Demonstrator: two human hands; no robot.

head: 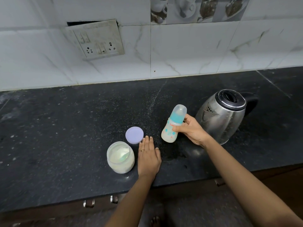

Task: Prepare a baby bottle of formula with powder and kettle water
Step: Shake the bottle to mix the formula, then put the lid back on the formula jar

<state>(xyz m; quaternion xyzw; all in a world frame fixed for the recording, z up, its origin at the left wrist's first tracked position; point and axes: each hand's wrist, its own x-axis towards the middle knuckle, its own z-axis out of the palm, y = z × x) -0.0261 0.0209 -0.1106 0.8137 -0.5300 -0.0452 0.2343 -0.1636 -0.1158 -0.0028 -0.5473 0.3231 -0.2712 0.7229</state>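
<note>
Well left of the kettle (221, 115), near the counter's (65, 128) front edge, an open jar (120, 157) holds white powder. Its lilac lid (134, 134) lies slightly nearer the kettle. The left hand (149, 158) rests flat, fingers straight. Just left of the kettle, the right hand (191, 130) grips a tilted, capped bottle (173, 124) of milky liquid.

2 bare forearms come in from the near edge. The left hand (149, 157) lies flat, palm down, on the counter (65, 128). Its fingers are straight and close together, pointing far, and the thumb is set out to the right. 1 finger bears a ring (142, 150). The right forearm slants in from the near right corner. The right hand (192, 131) is curled round the middle of a tilted bottle (168, 132), thumb across its near side, fingertips showing at its right.
</note>
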